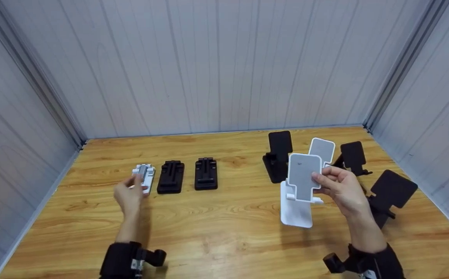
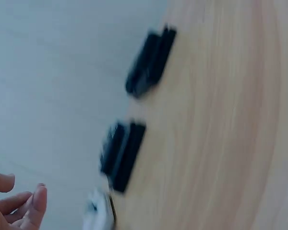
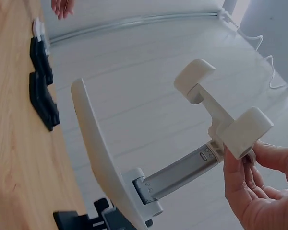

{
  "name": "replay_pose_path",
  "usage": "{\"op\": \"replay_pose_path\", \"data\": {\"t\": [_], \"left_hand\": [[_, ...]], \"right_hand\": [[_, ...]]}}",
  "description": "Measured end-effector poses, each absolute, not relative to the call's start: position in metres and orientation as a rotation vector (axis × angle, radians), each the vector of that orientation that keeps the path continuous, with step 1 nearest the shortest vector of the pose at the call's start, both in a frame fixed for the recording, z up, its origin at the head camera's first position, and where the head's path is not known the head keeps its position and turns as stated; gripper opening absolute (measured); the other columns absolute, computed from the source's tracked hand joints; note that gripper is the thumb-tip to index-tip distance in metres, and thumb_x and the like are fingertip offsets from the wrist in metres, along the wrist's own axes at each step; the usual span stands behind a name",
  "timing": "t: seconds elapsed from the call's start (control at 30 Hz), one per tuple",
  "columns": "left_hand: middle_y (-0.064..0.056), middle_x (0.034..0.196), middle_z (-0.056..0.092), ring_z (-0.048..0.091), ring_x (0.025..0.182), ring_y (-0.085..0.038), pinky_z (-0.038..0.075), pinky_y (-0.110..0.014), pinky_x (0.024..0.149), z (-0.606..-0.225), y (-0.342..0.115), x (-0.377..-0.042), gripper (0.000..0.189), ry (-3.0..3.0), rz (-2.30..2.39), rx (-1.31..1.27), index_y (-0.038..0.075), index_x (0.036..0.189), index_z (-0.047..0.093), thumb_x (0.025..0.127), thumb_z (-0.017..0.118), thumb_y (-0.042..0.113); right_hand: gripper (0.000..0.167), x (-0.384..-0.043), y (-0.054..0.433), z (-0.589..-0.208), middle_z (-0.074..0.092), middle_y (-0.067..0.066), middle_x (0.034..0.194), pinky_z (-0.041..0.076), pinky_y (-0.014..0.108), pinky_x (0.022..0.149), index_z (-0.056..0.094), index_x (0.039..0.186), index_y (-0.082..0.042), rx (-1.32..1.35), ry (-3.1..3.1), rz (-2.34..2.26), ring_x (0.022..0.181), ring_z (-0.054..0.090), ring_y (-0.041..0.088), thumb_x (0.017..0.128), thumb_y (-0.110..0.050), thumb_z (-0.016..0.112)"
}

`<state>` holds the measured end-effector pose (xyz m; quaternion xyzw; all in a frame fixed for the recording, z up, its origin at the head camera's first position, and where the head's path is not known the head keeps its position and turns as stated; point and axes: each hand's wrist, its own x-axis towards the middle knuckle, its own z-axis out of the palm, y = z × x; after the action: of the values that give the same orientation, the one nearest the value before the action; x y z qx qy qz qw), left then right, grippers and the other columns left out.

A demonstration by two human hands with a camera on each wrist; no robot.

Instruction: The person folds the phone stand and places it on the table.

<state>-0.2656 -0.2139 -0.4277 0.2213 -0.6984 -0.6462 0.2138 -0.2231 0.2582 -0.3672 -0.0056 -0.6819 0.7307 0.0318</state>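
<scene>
My right hand point(image 1: 344, 190) pinches the edge of an unfolded white phone stand point(image 1: 304, 176), holding it above the table. The right wrist view shows the stand's base plate, its grey metal arm point(image 3: 177, 173) and two white hooks, with thumb and fingers at the support plate. My left hand point(image 1: 128, 194) hovers over a folded white phone stand point(image 1: 147, 182) at the left. Its thumb and fingertips point(image 2: 39, 199) are apart in the left wrist view, nothing between them. Beside that lie two folded black phone stands point(image 1: 171, 177) point(image 1: 206, 174), lying flat.
Unfolded black phone stands point(image 1: 280, 149) point(image 1: 353, 155) point(image 1: 393, 190) and another white one point(image 1: 322, 149) stand at the right, around and behind my right hand. The wooden table point(image 1: 224, 240) is bounded by pale panel walls point(image 1: 216, 69) at the back and both sides.
</scene>
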Motion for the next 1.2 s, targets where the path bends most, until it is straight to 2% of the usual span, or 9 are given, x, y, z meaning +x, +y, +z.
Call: {"op": "replay_pose_path", "data": {"t": [0.07, 0.2, 0.33, 0.4, 0.63, 0.8, 0.97, 1.1, 1.2], "left_hand": [[-0.027, 0.104, 0.075, 0.062, 0.056, 0.002, 0.059, -0.015, 0.049, -0.421, -0.194, -0.26, 0.04, -1.949, -1.889, 0.537, -0.025, 0.136, 0.058, 0.109, 0.06, 0.004], [-0.027, 0.107, 0.077, 0.068, 0.068, -0.003, 0.061, -0.014, 0.062, -0.413, -0.153, -0.251, 0.039, -2.048, -1.938, 0.395, -0.021, 0.137, 0.06, 0.109, 0.063, 0.006], [-0.032, 0.119, 0.074, 0.074, 0.083, -0.014, 0.068, -0.026, 0.077, -0.413, -0.117, -0.243, 0.038, -2.192, -1.965, 0.261, -0.016, 0.137, 0.062, 0.11, 0.062, 0.01], [-0.033, 0.119, 0.074, 0.076, 0.085, -0.017, 0.07, -0.033, 0.079, -0.414, -0.101, -0.238, 0.039, -2.222, -2.035, 0.188, -0.018, 0.137, 0.061, 0.111, 0.061, 0.011], [-0.032, 0.115, 0.076, 0.076, 0.081, -0.012, 0.071, -0.031, 0.075, -0.41, -0.06, -0.221, 0.044, -2.281, -2.31, -0.07, -0.023, 0.138, 0.056, 0.114, 0.055, 0.015], [-0.034, 0.118, 0.075, 0.078, 0.084, -0.014, 0.071, -0.03, 0.076, -0.406, -0.044, -0.208, 0.049, -2.357, -2.386, -0.19, -0.025, 0.142, 0.052, 0.115, 0.053, 0.016], [-0.027, 0.109, 0.078, 0.078, 0.081, -0.015, 0.071, -0.03, 0.075, -0.407, -0.031, -0.201, 0.047, -2.379, -2.469, -0.258, -0.024, 0.14, 0.054, 0.114, 0.054, 0.015], [-0.036, 0.111, 0.076, 0.081, 0.082, -0.022, 0.072, -0.032, 0.076, -0.409, -0.024, -0.196, 0.042, -2.348, -2.536, -0.314, -0.025, 0.136, 0.056, 0.113, 0.056, 0.01], [-0.042, 0.115, 0.073, 0.081, 0.079, -0.02, 0.072, -0.031, 0.076, -0.41, -0.022, -0.193, 0.037, -2.306, -2.579, -0.343, -0.025, 0.134, 0.056, 0.11, 0.057, 0.003]], "right_hand": [[0.033, -0.223, 0.253, -0.365, 0.078, -0.004, 0.076, 0.067, 0.021, 0.065, 0.066, 0.083, -0.007, 0.011, -2.081, 2.268, 0.072, 0.074, 0.007, 0.104, 0.016, 0.056], [0.037, -0.225, 0.24, -0.359, 0.078, -0.005, 0.076, 0.067, 0.021, 0.067, 0.069, 0.084, -0.008, -0.016, -2.077, 2.264, 0.073, 0.075, 0.007, 0.106, 0.017, 0.053], [0.038, -0.226, 0.227, -0.353, 0.078, -0.006, 0.076, 0.067, 0.022, 0.068, 0.07, 0.084, -0.008, -0.037, -2.05, 2.28, 0.073, 0.074, 0.007, 0.106, 0.017, 0.052], [0.038, -0.226, 0.221, -0.351, 0.078, -0.005, 0.076, 0.067, 0.023, 0.068, 0.069, 0.084, -0.008, -0.035, -2.026, 2.298, 0.073, 0.075, 0.007, 0.106, 0.017, 0.052], [0.036, -0.226, 0.203, -0.349, 0.078, -0.004, 0.077, 0.067, 0.023, 0.068, 0.069, 0.084, -0.007, 0.014, -1.991, 2.332, 0.075, 0.075, 0.008, 0.106, 0.017, 0.053], [0.038, -0.226, 0.197, -0.35, 0.078, -0.005, 0.077, 0.068, 0.023, 0.069, 0.07, 0.083, -0.009, 0.065, -1.997, 2.355, 0.076, 0.075, 0.008, 0.106, 0.017, 0.054], [0.038, -0.225, 0.193, -0.351, 0.079, -0.006, 0.08, 0.068, 0.023, 0.07, 0.071, 0.083, -0.01, 0.087, -2.001, 2.368, 0.078, 0.076, 0.007, 0.105, 0.016, 0.055], [0.035, -0.225, 0.193, -0.353, 0.08, -0.006, 0.082, 0.069, 0.023, 0.072, 0.071, 0.084, -0.011, 0.147, -2.01, 2.372, 0.081, 0.077, 0.007, 0.103, 0.016, 0.059], [0.027, -0.225, 0.194, -0.355, 0.081, -0.006, 0.085, 0.07, 0.024, 0.075, 0.072, 0.086, -0.011, 0.239, -2.009, 2.39, 0.084, 0.078, 0.008, 0.1, 0.012, 0.069]]}}
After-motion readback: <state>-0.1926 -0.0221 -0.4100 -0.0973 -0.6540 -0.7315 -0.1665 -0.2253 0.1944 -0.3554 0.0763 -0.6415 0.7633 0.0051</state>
